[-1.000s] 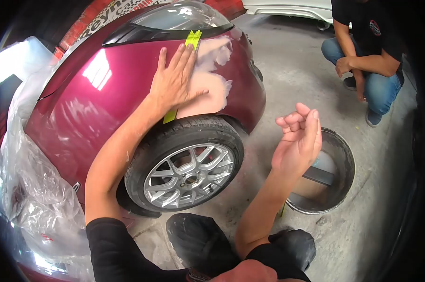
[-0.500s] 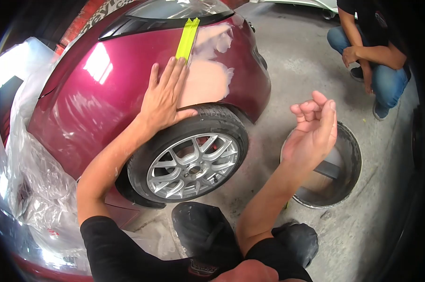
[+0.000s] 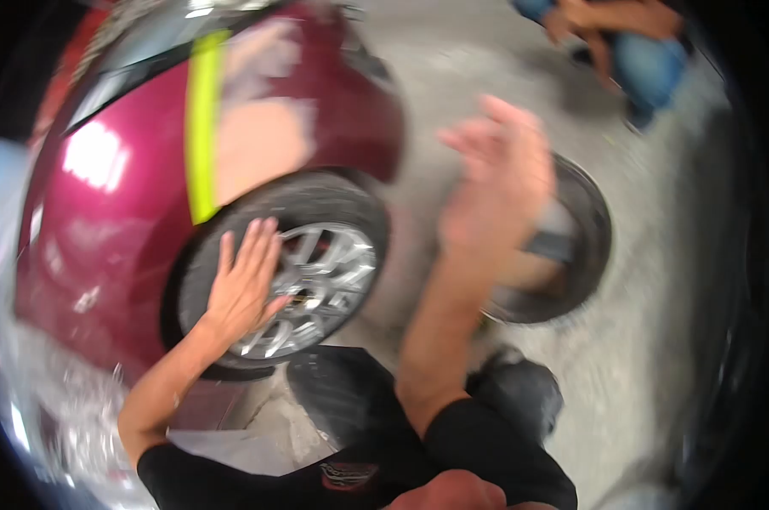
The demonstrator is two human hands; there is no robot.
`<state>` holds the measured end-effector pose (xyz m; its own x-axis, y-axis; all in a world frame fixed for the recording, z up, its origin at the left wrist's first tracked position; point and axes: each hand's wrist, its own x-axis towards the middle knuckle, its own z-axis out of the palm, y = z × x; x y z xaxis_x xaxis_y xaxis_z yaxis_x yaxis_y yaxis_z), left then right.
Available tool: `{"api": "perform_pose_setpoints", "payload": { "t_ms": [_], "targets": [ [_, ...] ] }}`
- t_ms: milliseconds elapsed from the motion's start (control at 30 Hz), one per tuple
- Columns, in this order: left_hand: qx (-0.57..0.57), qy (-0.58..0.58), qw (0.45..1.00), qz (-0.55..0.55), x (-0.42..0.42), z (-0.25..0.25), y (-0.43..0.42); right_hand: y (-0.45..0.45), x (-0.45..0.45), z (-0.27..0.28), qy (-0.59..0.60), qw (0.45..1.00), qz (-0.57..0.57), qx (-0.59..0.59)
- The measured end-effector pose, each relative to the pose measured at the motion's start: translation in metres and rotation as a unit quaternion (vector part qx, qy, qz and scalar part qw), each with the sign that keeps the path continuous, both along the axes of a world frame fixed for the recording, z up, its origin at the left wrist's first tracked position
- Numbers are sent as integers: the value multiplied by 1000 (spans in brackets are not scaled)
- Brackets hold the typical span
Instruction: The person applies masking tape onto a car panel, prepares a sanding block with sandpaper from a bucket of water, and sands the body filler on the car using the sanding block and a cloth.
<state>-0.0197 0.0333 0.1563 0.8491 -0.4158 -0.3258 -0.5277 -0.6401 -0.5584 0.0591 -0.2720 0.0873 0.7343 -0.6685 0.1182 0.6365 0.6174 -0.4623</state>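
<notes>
My left hand [image 3: 246, 276], fingers stretched out and holding nothing, is over the wheel's silver rim [image 3: 337, 255] and black tire [image 3: 199, 285]; whether it touches them I cannot tell. Above the wheel is a maroon car fender [image 3: 146, 183] with a smooth beige filler patch [image 3: 261, 140]. A strip of yellow-green tape [image 3: 202, 127] runs along the patch's left edge down to the wheel arch. My right hand [image 3: 503, 183] is raised in front of a round bucket [image 3: 603, 255], blurred by motion, its fingers loosely bent and apart with nothing visible in them.
The bucket holds murky liquid and a dark flat block [image 3: 550, 245]. Clear plastic sheeting [image 3: 70, 408] hangs along the car at left. Another person [image 3: 648, 64] crouches at the upper right on the concrete floor [image 3: 656, 195]. My knees [image 3: 337, 391] are close to the wheel.
My left hand has come off the fender and moved down over the wheel, baring the tape's lower end. My right hand stays raised. The view has shifted, and everything is more blurred.
</notes>
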Motion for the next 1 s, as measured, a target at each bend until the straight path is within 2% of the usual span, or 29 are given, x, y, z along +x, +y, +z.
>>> {"api": "perform_pose_setpoints", "payload": {
  "t_ms": [100,167,233,267,333,367,433,467,500,533,567,633,700,733,800,900,967,1000],
  "targets": [
    [-167,94,982,3,-12,-47,-17,21,8,15,32,985,10,-172],
    [-277,144,949,41,-18,-90,-26,45,28,16,-28,967,38,-252],
    [-350,216,910,57,-21,-131,-27,30,43,36,-79,896,18,-437],
    [-369,256,890,79,-21,-148,-30,25,53,46,-106,844,13,-526],
    [-404,296,862,85,-29,-186,-32,16,80,50,-137,732,161,-648],
    [-419,297,855,68,-36,-206,-31,10,88,49,-146,663,234,-696],
    [-441,305,840,76,-43,-219,-41,-12,91,7,-126,494,241,-826],
    [-449,311,831,104,-47,-215,-51,-28,81,-10,12,348,360,-865],
    [-456,319,820,134,-51,-208,-55,-47,82,-73,30,327,453,-829],
    [-467,298,826,110,-53,-201,-54,-56,50,-87,156,288,507,-798],
    [-472,292,824,111,-54,-193,-53,-65,39,-128,141,206,520,-817],
    [-480,278,825,111,-54,-183,-50,-74,22,-218,169,246,416,-859],
    [-467,235,848,85,-59,-187,-44,-66,30,-266,225,285,352,-863],
    [-459,216,859,74,-62,-189,-42,-62,29,-271,253,304,321,-861],
    [-466,248,844,91,-69,-184,-41,-52,23,-276,270,287,317,-862],
    [-483,284,822,103,-76,-184,-38,-38,23,-279,280,150,377,-870],
    [-479,288,823,104,-79,-185,-32,-38,41,-300,220,-19,457,-862],
    [-472,284,828,104,-82,-186,-29,-44,38,-340,239,0,437,-867]
  ]
}}
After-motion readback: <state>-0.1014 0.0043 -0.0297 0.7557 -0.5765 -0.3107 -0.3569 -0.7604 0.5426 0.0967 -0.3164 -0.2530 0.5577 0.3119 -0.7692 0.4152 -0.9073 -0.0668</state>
